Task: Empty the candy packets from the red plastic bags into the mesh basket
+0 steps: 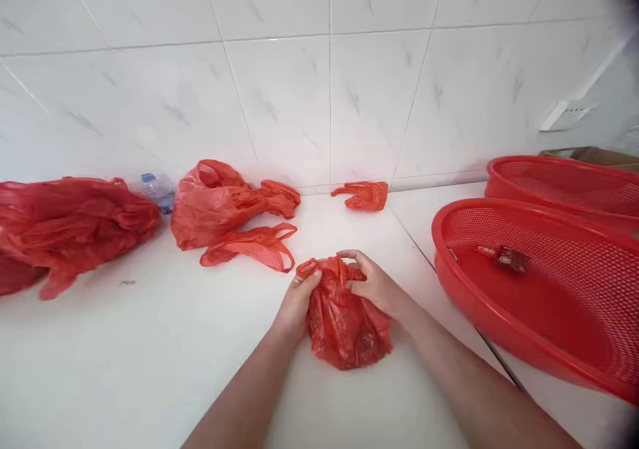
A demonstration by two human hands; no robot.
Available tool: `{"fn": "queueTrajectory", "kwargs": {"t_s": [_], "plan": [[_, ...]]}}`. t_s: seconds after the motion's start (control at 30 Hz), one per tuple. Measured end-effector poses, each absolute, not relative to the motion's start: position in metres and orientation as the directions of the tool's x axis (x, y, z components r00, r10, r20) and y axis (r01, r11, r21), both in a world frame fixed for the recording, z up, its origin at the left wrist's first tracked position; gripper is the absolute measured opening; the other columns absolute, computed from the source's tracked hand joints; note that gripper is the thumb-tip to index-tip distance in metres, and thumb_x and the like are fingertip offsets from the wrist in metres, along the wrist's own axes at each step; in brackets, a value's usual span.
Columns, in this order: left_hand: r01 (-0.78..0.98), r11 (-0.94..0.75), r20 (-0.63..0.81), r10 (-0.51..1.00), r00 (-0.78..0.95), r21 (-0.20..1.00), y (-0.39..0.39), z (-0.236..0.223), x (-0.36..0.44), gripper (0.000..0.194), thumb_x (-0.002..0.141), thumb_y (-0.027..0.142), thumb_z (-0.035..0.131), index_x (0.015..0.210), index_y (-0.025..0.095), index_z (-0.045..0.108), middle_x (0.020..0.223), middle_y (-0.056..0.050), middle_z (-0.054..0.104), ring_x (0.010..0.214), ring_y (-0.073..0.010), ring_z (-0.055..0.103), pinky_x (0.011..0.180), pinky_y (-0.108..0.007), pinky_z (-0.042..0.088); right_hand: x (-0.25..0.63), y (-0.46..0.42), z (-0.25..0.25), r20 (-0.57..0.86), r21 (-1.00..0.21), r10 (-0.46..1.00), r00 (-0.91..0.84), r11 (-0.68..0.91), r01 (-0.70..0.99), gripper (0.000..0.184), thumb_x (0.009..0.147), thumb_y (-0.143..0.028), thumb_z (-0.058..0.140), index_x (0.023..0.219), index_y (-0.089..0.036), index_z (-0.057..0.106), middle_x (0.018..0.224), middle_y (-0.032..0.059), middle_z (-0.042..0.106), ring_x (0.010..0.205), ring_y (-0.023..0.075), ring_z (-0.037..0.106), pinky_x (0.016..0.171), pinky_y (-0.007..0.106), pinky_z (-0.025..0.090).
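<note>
A red plastic bag [347, 322] rests on the white table in front of me, its lower part bulging with small items that show dimly through the film. My left hand [298, 299] is closed on the bag's gathered top at the left, thumb pressed on the plastic. On the other side my right hand [374, 283] grips the top near the handles, fingers bent around the film. What exactly lies inside the bag cannot be made out.
Rightward stands a red plastic basket [539, 316] with a few small wrapped packets [512, 259] inside; another red basket [564, 169] is behind it. More red bags [214, 203] lie toward the tiled wall, with a large heap [74, 223] at left and a water bottle [157, 189] between.
</note>
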State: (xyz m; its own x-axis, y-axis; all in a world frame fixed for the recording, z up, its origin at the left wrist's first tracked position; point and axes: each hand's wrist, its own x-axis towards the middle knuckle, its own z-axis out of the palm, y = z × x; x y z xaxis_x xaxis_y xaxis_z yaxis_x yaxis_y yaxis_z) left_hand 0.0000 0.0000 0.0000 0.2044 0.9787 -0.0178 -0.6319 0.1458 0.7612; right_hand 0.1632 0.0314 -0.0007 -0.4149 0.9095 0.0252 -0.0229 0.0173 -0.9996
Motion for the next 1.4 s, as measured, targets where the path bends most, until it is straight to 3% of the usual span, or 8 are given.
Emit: {"fn": "queueTrajectory", "kwargs": {"t_s": [0.1,0.2,0.33,0.53,0.73,0.9,1.1,1.4], "plan": [[-0.591,0.200,-0.050,0.964,0.260,0.782,0.001,-0.003,0.000,0.019,0.079,0.027,0.064,0.094,0.016,0.066,0.091,-0.005,0.069,0.085,-0.0184,0.064,0.080,-0.029,0.046,0.159,0.031,-0.002,0.073,-0.988,0.970,-0.232,0.102,0.116,0.018,0.069,-0.022,0.059,0.087,-0.020,0.058,0.079,-0.0015,0.061,0.072,0.0134,0.055,0.065,0.025,0.044],[-0.547,0.240,-0.072,0.948,0.311,0.802,0.001,-0.004,0.000,0.022,0.076,0.027,0.067,0.095,0.015,0.067,0.090,-0.006,0.069,0.084,-0.0188,0.063,0.078,-0.029,0.047,0.156,0.031,-0.003,0.094,-0.979,0.990,-0.105,0.112,0.173,0.002,0.069,-0.020,0.055,0.070,-0.019,0.055,0.068,-0.0027,0.059,0.065,0.0122,0.052,0.060,0.024,0.041],[-0.504,0.246,-0.077,0.940,0.332,0.828,0.000,-0.004,-0.001,0.022,0.076,0.027,0.067,0.096,0.016,0.067,0.091,-0.006,0.068,0.084,-0.0181,0.063,0.076,-0.028,0.047,0.156,0.031,-0.003,0.047,-0.995,0.992,-0.114,0.057,0.085,0.006,0.068,-0.017,0.052,0.072,-0.019,0.056,0.067,-0.0033,0.060,0.062,0.0113,0.052,0.058,0.024,0.041],[-0.474,0.227,-0.086,0.949,0.302,0.851,0.001,-0.003,-0.003,0.016,0.076,0.024,0.065,0.091,0.017,0.066,0.089,-0.004,0.067,0.079,-0.0163,0.062,0.072,-0.026,0.046,0.162,0.034,0.001,-0.084,-0.931,0.946,-0.314,-0.187,-0.314,0.013,0.065,-0.016,0.060,0.077,-0.020,0.060,0.063,-0.0051,0.059,0.051,0.0070,0.045,0.053,0.021,0.037],[-0.467,0.208,-0.067,0.952,0.300,0.859,0.003,-0.006,-0.007,0.013,0.073,0.020,0.068,0.085,0.017,0.064,0.085,-0.002,0.065,0.074,-0.0139,0.060,0.069,-0.025,0.046,0.173,0.032,0.009,-0.061,-0.743,0.878,-0.474,-0.357,-0.566,0.025,0.065,-0.014,0.063,0.089,-0.020,0.063,0.086,0.0017,0.067,0.075,0.0155,0.062,0.073,0.030,0.047],[-0.500,0.169,-0.005,0.950,0.312,0.849,0.006,-0.009,-0.010,0.010,0.076,0.025,0.067,0.082,0.018,0.064,0.089,-0.002,0.063,0.077,-0.0143,0.059,0.073,-0.027,0.045,0.186,0.042,0.005,-0.088,-0.715,0.934,-0.346,-0.301,-0.631,0.017,0.064,-0.012,0.065,0.077,-0.021,0.059,0.072,-0.0022,0.063,0.062,0.0111,0.059,0.061,0.024,0.048],[-0.543,0.030,0.083,0.980,0.181,0.839,0.015,-0.006,-0.025,0.011,0.079,0.030,0.063,0.082,0.019,0.065,0.114,-0.004,0.057,0.109,-0.0221,0.050,0.087,-0.032,0.042,0.220,0.080,-0.013,-0.232,-0.710,0.961,0.153,-0.060,-0.701,0.022,0.055,-0.002,0.063,0.064,-0.019,0.053,0.064,-0.0049,0.058,0.058,0.0063,0.056,0.053,0.016,0.047],[-0.519,0.082,0.018,0.983,0.185,0.851,0.011,-0.004,-0.017,0.026,0.082,0.035,0.054,0.065,0.016,0.057,0.080,-0.004,0.058,0.085,-0.0186,0.056,0.075,-0.030,0.043,0.224,0.081,-0.017,-0.135,-0.803,0.947,0.291,0.067,-0.592,0.021,0.056,-0.010,0.065,0.071,-0.020,0.057,0.073,-0.0032,0.059,0.067,0.0095,0.056,0.059,0.019,0.049]]}}
